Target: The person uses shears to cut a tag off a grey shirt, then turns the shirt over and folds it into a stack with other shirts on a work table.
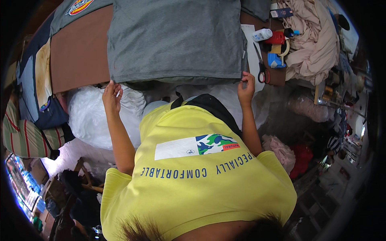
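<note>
Across the brown bench (78, 56), the grey garment (177, 40) is already lying spread nearly flat, only slight creases remaining, while the left hand (112, 97) and right hand (246, 90) are holding its two near corners, fingers (249, 77) apparently pinching the hem.

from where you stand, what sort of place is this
Probably a garment workroom: a grey garment spread on a brown table, scissors beside it, and heaped pale fabric.
</note>
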Available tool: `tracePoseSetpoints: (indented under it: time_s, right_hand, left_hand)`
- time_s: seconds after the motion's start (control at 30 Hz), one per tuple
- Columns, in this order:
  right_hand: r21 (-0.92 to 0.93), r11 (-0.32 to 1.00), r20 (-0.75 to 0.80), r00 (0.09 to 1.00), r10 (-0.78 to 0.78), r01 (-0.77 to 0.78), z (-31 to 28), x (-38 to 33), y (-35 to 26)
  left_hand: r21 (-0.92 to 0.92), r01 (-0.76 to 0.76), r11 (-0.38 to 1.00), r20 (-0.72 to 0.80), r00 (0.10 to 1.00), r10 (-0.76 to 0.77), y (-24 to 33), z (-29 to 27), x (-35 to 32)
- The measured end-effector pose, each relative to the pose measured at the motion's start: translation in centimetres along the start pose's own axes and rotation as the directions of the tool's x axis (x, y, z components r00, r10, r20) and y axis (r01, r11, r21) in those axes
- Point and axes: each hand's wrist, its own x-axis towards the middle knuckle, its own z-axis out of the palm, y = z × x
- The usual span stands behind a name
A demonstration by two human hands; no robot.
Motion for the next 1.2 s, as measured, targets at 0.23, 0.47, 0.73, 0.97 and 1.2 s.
tracePoseSetpoints:
  time_s: [0.23,0.47,0.73,0.97,1.2]
  right_hand:
    - [-0.063,0.998,0.027,0.999,-0.021,0.023,-0.2,0.0,-0.4]
    - [-0.092,0.995,0.025,0.999,-0.033,0.035,0.1,0.5,-1.6]
    - [-0.195,0.975,0.138,0.987,-0.081,0.107,-0.5,1.0,-1.7]
    - [-0.044,0.998,0.140,0.989,0.053,-0.047,-0.6,1.8,-1.9]
    - [0.028,0.977,0.041,0.977,0.209,-0.211,0.6,6.5,-1.3]
  left_hand:
    - [-0.300,-0.015,0.954,0.049,0.998,0.031,-0.8,-1.0,0.6]
    - [-0.304,-0.057,0.951,0.020,0.998,0.066,-0.3,-0.4,-0.4]
    - [0.304,-0.544,0.782,0.065,0.830,0.553,-1.3,-1.0,0.8]
    - [0.554,-0.736,0.390,0.210,0.577,0.790,0.3,0.0,0.9]
    - [0.339,-0.668,0.662,0.369,0.742,0.560,6.4,1.3,3.7]
